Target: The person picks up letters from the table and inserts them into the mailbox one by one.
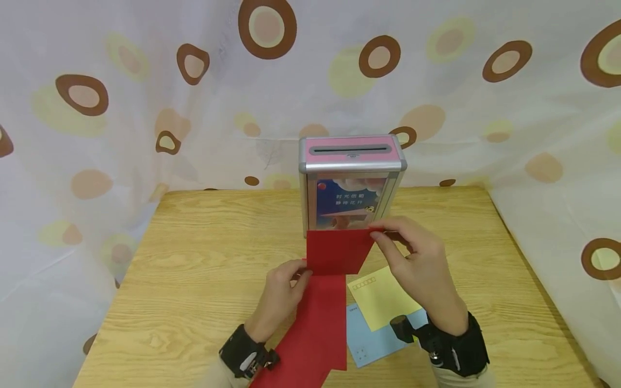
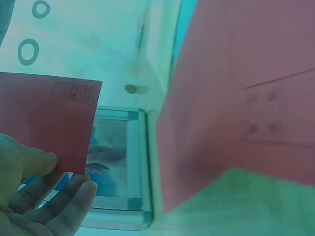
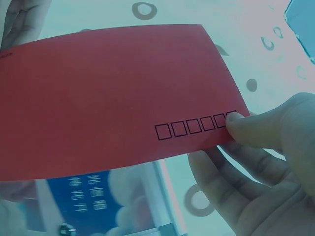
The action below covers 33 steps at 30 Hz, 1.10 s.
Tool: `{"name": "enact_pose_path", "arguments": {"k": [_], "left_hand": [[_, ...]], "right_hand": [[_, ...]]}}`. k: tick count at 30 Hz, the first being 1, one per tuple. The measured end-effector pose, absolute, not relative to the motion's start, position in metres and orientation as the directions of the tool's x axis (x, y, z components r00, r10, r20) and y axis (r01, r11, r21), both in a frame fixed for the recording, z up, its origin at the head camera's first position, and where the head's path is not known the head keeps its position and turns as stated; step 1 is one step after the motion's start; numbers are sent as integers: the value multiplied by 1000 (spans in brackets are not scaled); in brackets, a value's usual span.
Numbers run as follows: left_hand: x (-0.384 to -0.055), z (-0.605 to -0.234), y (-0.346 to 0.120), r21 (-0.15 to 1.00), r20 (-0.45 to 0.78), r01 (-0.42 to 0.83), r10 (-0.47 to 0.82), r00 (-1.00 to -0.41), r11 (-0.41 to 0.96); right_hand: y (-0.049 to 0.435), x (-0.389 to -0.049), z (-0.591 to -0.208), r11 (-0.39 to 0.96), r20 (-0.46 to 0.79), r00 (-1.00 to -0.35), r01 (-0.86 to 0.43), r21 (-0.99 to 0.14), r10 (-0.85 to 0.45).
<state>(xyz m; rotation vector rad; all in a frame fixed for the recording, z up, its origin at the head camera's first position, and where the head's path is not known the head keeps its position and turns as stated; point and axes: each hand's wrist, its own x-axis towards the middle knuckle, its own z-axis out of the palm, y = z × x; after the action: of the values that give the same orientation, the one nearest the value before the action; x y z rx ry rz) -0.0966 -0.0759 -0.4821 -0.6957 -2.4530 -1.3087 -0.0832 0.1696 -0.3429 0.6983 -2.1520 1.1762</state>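
A red envelope (image 1: 337, 252) is held up in front of the letter box (image 1: 352, 183). My right hand (image 1: 419, 264) pinches its upper right corner, thumb beside the row of printed postcode squares in the right wrist view. At the lower left edge my left hand (image 1: 281, 291) pinches red paper between thumb and fingers; the left wrist view shows a corner with a printed stamp box (image 2: 71, 91). More red envelopes (image 1: 317, 323) overlap below it, beside the left wrist. The letter box has a pink top with a slot and a picture panel on its front.
A yellow envelope (image 1: 383, 296) lies partly over a blue envelope (image 1: 371, 339) on the wooden table (image 1: 208, 258), under the right forearm. Behind the table hangs a patterned cloth (image 1: 301, 97), which also runs along both sides.
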Motion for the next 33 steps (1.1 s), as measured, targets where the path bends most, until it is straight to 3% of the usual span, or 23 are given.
{"name": "enact_pose_path", "arguments": {"k": [9,23,33], "left_hand": [[-122,-451,-71,621,573,632,282,-770,464],[-155,-385,-63,437,718,786,357,-598,438],[-164,-344,-58,360,786,827,337,-518,433]], "right_hand": [[171,-89,-307,496,783,-589,-750,-437,-201],[169,-83,-246,430,885,-460,-813,-392,-63],[176,-89,-232,224,916,-391,-888,-401,89]]}}
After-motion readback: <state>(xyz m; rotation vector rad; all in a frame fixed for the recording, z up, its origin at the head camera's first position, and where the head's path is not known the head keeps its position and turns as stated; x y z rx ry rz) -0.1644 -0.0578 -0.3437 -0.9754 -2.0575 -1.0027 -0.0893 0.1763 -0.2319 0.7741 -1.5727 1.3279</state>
